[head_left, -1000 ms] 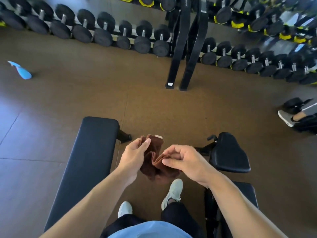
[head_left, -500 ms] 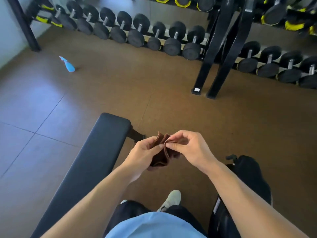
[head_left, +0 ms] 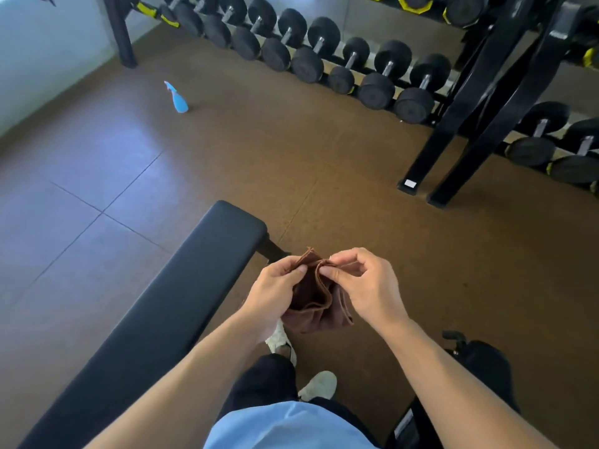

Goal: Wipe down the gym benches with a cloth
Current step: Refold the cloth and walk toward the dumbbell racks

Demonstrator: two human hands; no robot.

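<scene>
A brown cloth (head_left: 316, 299) hangs folded between both hands, above the floor beside a bench. My left hand (head_left: 274, 294) grips its left edge with thumb on top. My right hand (head_left: 366, 286) pinches the cloth's upper right fold between thumb and fingers. A long black padded bench (head_left: 168, 315) runs from the lower left up to the middle, just left of my hands. Part of a second black bench (head_left: 486, 367) shows at the lower right, mostly hidden behind my right forearm.
A blue spray bottle (head_left: 177, 98) stands on the brown floor at the upper left. A dumbbell rack (head_left: 324, 56) lines the far side, and its black frame legs (head_left: 453, 150) reach the floor at the right. My shoes (head_left: 317, 384) are below the cloth.
The view has swung left and down, so the left bench now fills more of the frame. The cloth hangs more unfolded between my hands than half a second ago.
</scene>
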